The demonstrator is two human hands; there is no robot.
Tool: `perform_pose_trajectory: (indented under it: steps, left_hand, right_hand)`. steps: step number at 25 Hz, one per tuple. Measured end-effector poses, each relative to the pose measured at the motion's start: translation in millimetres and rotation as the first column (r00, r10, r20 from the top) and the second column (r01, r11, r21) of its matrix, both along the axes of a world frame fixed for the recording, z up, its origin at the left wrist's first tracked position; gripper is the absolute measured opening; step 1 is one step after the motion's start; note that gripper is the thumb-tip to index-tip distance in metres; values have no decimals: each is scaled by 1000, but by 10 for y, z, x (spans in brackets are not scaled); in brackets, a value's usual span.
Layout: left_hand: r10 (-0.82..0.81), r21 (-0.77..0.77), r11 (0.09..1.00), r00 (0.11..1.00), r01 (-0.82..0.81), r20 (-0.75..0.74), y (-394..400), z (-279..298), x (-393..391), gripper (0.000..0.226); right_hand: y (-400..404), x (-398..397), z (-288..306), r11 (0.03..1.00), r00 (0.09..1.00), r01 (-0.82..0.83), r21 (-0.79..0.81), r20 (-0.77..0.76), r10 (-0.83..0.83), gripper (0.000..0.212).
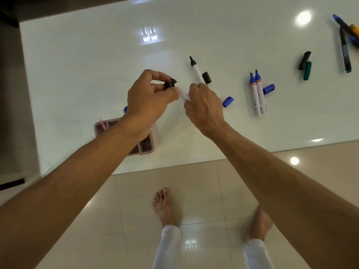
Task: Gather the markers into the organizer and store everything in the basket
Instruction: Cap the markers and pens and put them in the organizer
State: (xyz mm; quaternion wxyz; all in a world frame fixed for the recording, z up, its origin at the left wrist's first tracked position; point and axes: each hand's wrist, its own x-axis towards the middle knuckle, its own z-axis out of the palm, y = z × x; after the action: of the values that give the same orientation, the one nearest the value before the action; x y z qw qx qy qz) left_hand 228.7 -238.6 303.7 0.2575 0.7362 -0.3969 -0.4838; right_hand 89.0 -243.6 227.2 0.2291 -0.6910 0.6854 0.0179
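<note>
Above the white table, my left hand (150, 98) pinches a black cap (171, 82) at the tip of a white marker (183, 94), whose barrel my right hand (205, 105) grips. A pink organizer (147, 146) sits under my left forearm, mostly hidden. An uncapped black-tipped white marker (196, 69) lies beyond my right hand with a black cap (206, 77) beside it. Two uncapped blue markers (257, 94) lie to the right, with loose blue caps (269, 88) (227, 101) near them. No basket is in view.
At the far right lie a black cap (304, 60), a green cap (307, 70), a dark green marker (345, 51) and a blue and orange marker (347, 29). The table's front edge (194, 162) runs above a tiled floor, where my bare feet stand.
</note>
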Motion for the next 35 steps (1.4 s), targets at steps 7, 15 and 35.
perform_pose_trajectory:
  steps: [7,15,35]
  left_hand:
    - [274,13,957,895,-289,-352,9,260,298,42]
    - [225,66,973,846,-221,-484,442,227,248,40]
    - [376,26,916,833,-400,-406,1665,320,664,26]
  right_hand:
    - [630,-349,497,965,867,262,-2,440,-234,19]
    - [1233,-482,996,985,889,172,-30,436,-142,16]
    - [1731,356,1140,995,918,-88,-57,382,103,31]
